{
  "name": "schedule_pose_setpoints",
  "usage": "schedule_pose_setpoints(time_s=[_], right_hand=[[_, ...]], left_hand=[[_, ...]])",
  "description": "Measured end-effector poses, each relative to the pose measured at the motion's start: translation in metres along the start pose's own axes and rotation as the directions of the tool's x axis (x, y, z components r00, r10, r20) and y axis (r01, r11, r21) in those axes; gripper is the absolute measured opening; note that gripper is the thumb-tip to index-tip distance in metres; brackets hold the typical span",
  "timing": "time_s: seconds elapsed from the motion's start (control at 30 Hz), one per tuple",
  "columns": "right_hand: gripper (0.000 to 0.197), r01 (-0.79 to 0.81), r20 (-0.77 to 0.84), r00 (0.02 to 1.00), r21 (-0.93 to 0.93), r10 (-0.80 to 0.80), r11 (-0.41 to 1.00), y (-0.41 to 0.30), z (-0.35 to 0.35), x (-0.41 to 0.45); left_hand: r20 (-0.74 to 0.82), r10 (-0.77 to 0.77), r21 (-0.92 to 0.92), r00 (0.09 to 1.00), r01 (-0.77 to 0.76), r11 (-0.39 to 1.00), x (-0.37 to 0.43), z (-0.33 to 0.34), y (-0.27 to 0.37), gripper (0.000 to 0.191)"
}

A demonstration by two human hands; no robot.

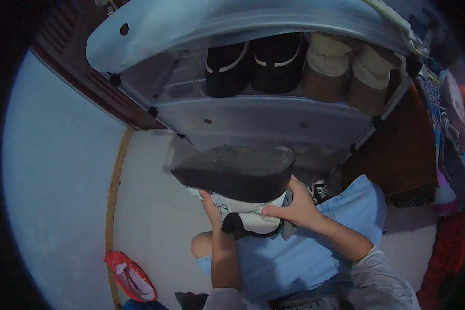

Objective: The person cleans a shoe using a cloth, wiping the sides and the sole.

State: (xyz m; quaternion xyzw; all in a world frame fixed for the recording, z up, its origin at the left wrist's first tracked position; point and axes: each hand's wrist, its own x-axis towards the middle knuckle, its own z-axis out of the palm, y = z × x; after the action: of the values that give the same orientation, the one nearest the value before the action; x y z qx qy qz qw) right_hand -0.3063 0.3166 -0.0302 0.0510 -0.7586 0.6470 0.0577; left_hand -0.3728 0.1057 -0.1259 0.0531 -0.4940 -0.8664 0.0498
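A thick black-soled shoe or boot with a white upper (252,209) and dark fuzzy trim is held in front of me, its sole (232,170) turned away and upward. My left hand (211,207) grips the upper near the narrower end at the left. Around the wider end at the right, my right hand (300,205) has its fingers and thumb on the side and upper. Both hands are above my lap, before a shoe rack (255,114). Some fingers are hidden behind the shoe.
On the rack's shelf stand dark shoes (277,69) with light trim and tan boots (327,73). A black-and-white sneaker (320,190) is beside my knee. A red bag (133,277) lies at lower left. Brown panel (395,151) and hanging fabrics are at right.
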Motion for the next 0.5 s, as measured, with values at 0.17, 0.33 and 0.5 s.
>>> schedule_pose_setpoints(time_s=[0.17, 0.33, 0.5], right_hand=[[0.036, 0.129, -0.339, 0.933, 0.003, -0.121, 0.992, 0.016, -0.004, 0.004], [0.040, 0.089, -0.438, 0.859, -0.381, -0.265, 0.920, 0.015, -0.016, 0.007], [0.049, 0.287, -0.215, 0.811, -0.665, -0.545, 0.690, 0.022, 0.013, -0.001]], left_hand=[[-0.096, -0.068, 0.342, 0.993, 0.097, 0.935, -0.017, 0.035, 0.009, 0.062], [0.215, 0.013, 0.261, 0.976, -0.070, 0.963, -0.040, 0.054, 0.003, 0.063], [0.299, -0.177, 0.124, 0.938, 0.146, 0.982, -0.060, 0.053, -0.008, 0.080]])
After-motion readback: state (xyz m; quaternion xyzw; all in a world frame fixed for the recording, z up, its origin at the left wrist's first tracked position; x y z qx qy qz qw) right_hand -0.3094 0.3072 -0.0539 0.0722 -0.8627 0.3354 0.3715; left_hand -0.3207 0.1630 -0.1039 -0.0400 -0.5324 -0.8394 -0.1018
